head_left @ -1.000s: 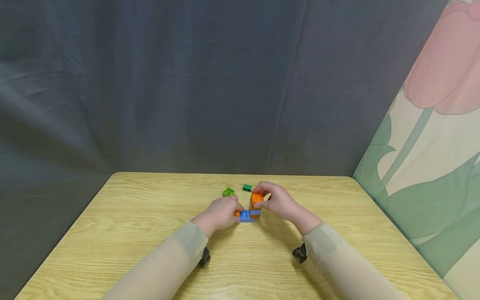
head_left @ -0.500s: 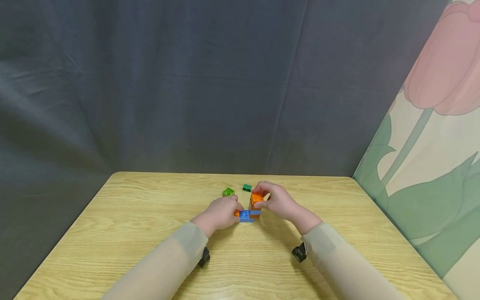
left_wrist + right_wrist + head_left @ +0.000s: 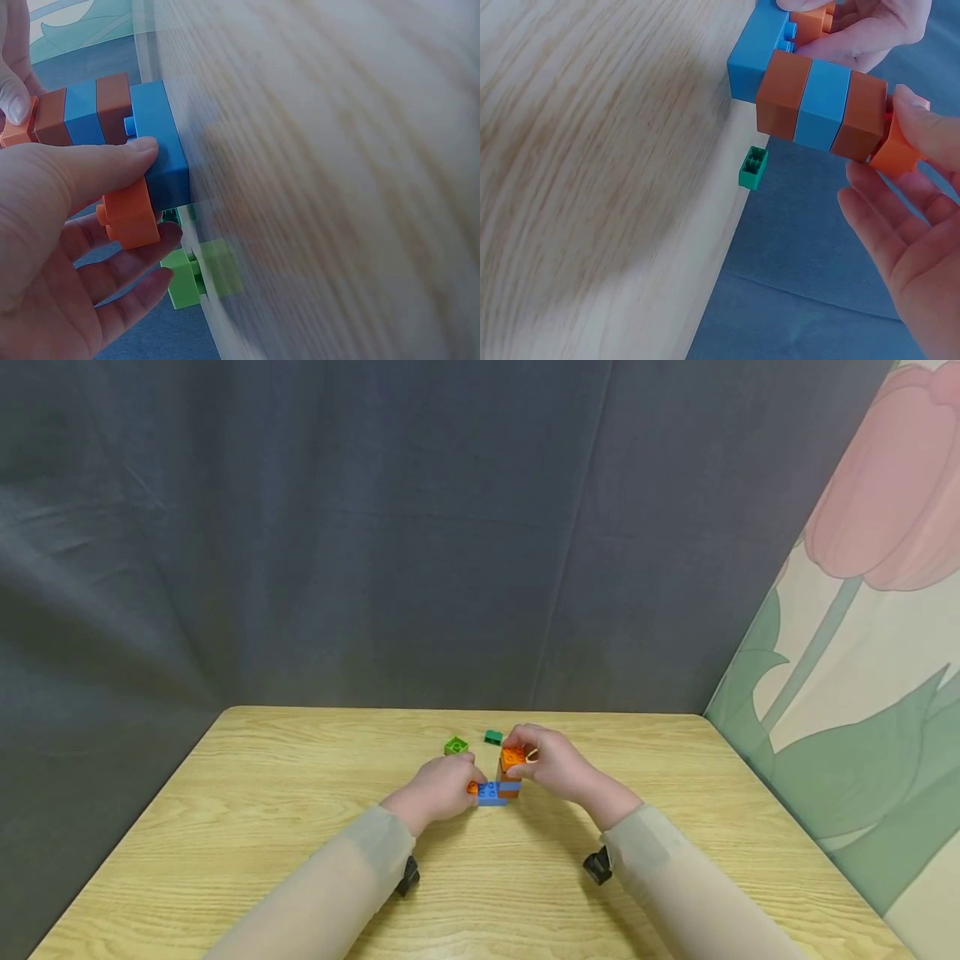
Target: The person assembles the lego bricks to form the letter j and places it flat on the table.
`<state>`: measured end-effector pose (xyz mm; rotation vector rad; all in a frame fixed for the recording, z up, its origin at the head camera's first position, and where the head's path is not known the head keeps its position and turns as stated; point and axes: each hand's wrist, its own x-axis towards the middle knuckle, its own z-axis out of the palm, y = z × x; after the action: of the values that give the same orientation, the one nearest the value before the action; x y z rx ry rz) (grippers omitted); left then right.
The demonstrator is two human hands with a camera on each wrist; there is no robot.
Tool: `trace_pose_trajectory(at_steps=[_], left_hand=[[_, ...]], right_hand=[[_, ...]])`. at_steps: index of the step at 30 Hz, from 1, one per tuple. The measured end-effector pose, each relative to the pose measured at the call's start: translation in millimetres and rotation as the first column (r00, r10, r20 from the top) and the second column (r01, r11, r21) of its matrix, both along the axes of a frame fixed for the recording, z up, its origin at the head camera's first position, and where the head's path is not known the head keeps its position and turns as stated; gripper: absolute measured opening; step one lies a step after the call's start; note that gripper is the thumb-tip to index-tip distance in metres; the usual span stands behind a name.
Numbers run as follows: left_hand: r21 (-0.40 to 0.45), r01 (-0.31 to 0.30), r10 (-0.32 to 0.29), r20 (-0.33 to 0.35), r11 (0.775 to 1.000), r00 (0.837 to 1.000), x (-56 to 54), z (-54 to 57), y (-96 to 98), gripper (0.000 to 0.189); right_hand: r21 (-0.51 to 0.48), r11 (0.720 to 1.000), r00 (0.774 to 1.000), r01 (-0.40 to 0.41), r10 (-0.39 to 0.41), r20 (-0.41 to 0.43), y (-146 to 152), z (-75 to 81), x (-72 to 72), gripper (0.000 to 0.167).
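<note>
My right hand point(image 3: 557, 764) pinches an orange building brick point(image 3: 512, 757) at the top of a short tower. The orange brick sits slightly tilted on the upper brown brick point(image 3: 861, 116), with a narrow gap showing between them. Below come a blue brick point(image 3: 823, 105) and a lower brown brick point(image 3: 784, 94), standing on one end of a long blue base brick point(image 3: 163, 146). My left hand point(image 3: 442, 785) holds the base's other end, thumb across the blue brick. A second orange brick point(image 3: 131, 214) lies between its thumb and fingers, against the base.
Beyond my left hand a lime-green brick point(image 3: 456, 746) lies on the wooden table point(image 3: 300, 793). A dark green brick point(image 3: 492, 737) lies farther back, near the right hand. A dark curtain point(image 3: 390, 543) hangs behind the table's far edge; a flower-patterned wall covering point(image 3: 862, 652) is at right.
</note>
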<state>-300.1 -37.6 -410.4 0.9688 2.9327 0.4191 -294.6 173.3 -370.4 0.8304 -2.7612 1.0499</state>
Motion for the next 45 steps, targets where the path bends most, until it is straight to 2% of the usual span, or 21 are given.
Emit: trace_pose_trajectory(at_steps=[13,18,22,33,45], left_hand=[[0.014,-0.003,0.003,0.003,1.0,1.0,0.1,0.0,-0.4,0.023],[0.018,0.01,-0.01,-0.008,1.0,1.0,-0.1,-2.8,0.2,0.024],[0.016,0.018,-0.017,-0.024,1.0,1.0,-0.5,-2.4,0.6,0.024],[0.009,-0.001,0.001,-0.006,1.0,1.0,-1.3,-1.7,-0.5,0.025],[0.022,0.012,-0.012,-0.006,1.0,1.0,-0.8,-1.6,-1.5,0.025]], right_hand=[[0.066,0.998,1.0,-0.005,0.007,-0.023,-0.9,2.9,0.1,0.026],[0.069,0.997,1.0,-0.022,0.023,-0.004,1.4,3.7,0.9,0.026],[0.068,0.997,0.999,-0.039,0.041,-0.02,2.8,4.1,0.5,0.027],[0.075,0.995,0.997,-0.058,0.061,-0.039,1.9,2.9,-2.4,0.026],[0.085,0.994,0.996,-0.074,0.078,-0.053,3.5,3.0,1.6,0.028]])
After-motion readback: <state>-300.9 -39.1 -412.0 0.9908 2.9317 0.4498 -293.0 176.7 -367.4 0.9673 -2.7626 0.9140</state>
